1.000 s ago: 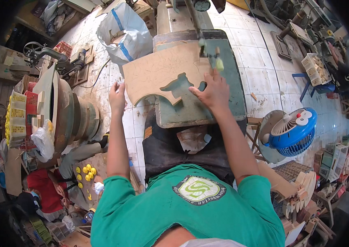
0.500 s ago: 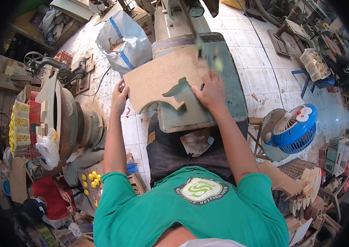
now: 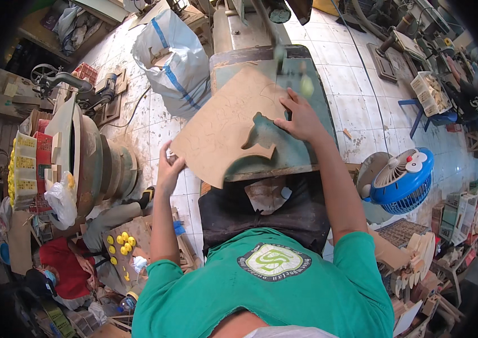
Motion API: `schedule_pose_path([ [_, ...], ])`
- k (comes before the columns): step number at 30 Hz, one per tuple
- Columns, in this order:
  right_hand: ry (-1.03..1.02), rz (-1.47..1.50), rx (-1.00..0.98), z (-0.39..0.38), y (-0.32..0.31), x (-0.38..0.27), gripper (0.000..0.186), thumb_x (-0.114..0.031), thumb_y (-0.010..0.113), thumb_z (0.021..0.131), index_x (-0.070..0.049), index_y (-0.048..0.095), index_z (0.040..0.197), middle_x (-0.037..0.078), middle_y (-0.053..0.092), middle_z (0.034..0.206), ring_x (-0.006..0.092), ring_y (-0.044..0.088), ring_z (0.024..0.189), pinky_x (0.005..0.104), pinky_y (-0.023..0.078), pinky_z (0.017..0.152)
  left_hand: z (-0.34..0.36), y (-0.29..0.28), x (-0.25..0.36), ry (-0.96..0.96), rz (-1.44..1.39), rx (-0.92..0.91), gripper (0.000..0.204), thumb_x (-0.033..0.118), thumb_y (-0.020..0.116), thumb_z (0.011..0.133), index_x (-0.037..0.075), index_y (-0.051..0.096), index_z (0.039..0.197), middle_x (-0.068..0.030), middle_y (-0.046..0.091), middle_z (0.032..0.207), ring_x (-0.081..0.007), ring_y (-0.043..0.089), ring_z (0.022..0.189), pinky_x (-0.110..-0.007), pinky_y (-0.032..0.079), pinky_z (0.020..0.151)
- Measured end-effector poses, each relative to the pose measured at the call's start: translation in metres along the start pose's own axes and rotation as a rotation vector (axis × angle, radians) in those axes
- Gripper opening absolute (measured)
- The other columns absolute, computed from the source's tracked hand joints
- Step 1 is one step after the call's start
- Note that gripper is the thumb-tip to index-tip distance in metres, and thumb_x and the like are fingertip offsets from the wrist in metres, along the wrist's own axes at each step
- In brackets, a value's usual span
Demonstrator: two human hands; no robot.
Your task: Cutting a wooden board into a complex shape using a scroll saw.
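Observation:
A thin tan wooden board (image 3: 216,121) with pencilled curves lies on the green machine table (image 3: 301,155). Curved cutouts shape its near right side, and its left part overhangs the table. My left hand (image 3: 169,169) is closed on the board's left corner, thumb on top. On the right, my right hand (image 3: 302,117) grips the board's right edge, its thumb beside the cutout and fingers farther up. Just beyond that hand, the saw's blade guide (image 3: 279,55) comes down close to the board's far edge. The blade itself is too blurred to make out.
Left of the table stands a white sack (image 3: 174,59) with offcuts. A large round machine (image 3: 89,163) is at the left, a blue fan (image 3: 402,180) at the right. A person in a red top (image 3: 65,267) sits at lower left near yellow discs (image 3: 120,243).
The board has turned counterclockwise, its left corner swinging nearer to me with my left hand. My right hand has shifted slightly right and away. At lower left, the other person's leg has moved.

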State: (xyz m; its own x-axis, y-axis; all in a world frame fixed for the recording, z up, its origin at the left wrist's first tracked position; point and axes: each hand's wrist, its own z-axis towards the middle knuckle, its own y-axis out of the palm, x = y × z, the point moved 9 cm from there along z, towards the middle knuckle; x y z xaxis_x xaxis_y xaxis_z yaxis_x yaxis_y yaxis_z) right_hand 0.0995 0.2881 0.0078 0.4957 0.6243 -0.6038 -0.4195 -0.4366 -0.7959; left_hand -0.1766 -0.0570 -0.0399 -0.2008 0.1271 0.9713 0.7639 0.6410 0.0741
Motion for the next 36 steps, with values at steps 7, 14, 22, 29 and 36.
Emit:
schedule_pose_path([
  [7, -0.123, -0.209, 0.086, -0.018, 0.002, -0.024, 0.051, -0.027, 0.076, 0.093, -0.009, 0.064, 0.139, 0.016, 0.049, 0.160, 0.0400, 0.057, 0.133, 0.0482, 0.046, 0.113, -0.056, 0.004, -0.001, 0.108, 0.313, -0.017, 0.082, 0.008, 0.077, 0.091, 0.006, 0.035, 0.162, -0.0131, 0.048, 0.156, -0.0272, 0.057, 0.135, -0.041, 0.050, 0.108],
  [14, -0.001, -0.199, 0.177, -0.038, 0.008, -0.043, 0.044, -0.017, 0.070, 0.095, -0.010, 0.064, 0.139, 0.021, 0.052, 0.153, 0.0419, 0.057, 0.129, 0.0488, 0.048, 0.108, -0.054, 0.016, 0.024, 0.162, 0.637, 0.013, 0.079, 0.011, 0.083, 0.086, 0.010, 0.048, 0.157, -0.0084, 0.058, 0.148, -0.0229, 0.059, 0.131, -0.043, 0.049, 0.109],
  [22, -0.034, -0.334, 0.132, -0.041, 0.024, -0.068, 0.056, -0.005, 0.063, 0.090, -0.021, 0.062, 0.144, 0.029, 0.045, 0.155, 0.0465, 0.054, 0.129, 0.0513, 0.048, 0.108, -0.055, 0.017, 0.028, 0.189, 0.658, 0.023, 0.077, 0.013, 0.086, 0.085, 0.011, 0.051, 0.155, -0.0076, 0.063, 0.142, -0.0228, 0.065, 0.122, -0.042, 0.051, 0.106],
  [29, 0.091, 0.145, 0.160, -0.032, 0.005, -0.033, 0.048, -0.011, 0.073, 0.090, -0.007, 0.064, 0.137, 0.025, 0.058, 0.148, 0.0434, 0.060, 0.128, 0.0463, 0.050, 0.108, -0.046, 0.012, 0.029, 0.245, 0.706, -0.021, 0.085, 0.013, 0.090, 0.082, 0.006, 0.049, 0.156, -0.0095, 0.064, 0.134, -0.0223, 0.066, 0.117, -0.040, 0.053, 0.103],
  [36, 0.054, -0.052, 0.268, -0.023, 0.005, -0.032, 0.048, -0.024, 0.083, 0.087, -0.003, 0.068, 0.128, 0.019, 0.059, 0.149, 0.0389, 0.061, 0.128, 0.0451, 0.051, 0.106, -0.043, 0.020, 0.028, 0.209, 0.656, -0.066, 0.092, 0.011, 0.093, 0.076, -0.005, 0.048, 0.154, -0.0121, 0.062, 0.114, -0.0222, 0.065, 0.106, -0.036, 0.054, 0.096],
])
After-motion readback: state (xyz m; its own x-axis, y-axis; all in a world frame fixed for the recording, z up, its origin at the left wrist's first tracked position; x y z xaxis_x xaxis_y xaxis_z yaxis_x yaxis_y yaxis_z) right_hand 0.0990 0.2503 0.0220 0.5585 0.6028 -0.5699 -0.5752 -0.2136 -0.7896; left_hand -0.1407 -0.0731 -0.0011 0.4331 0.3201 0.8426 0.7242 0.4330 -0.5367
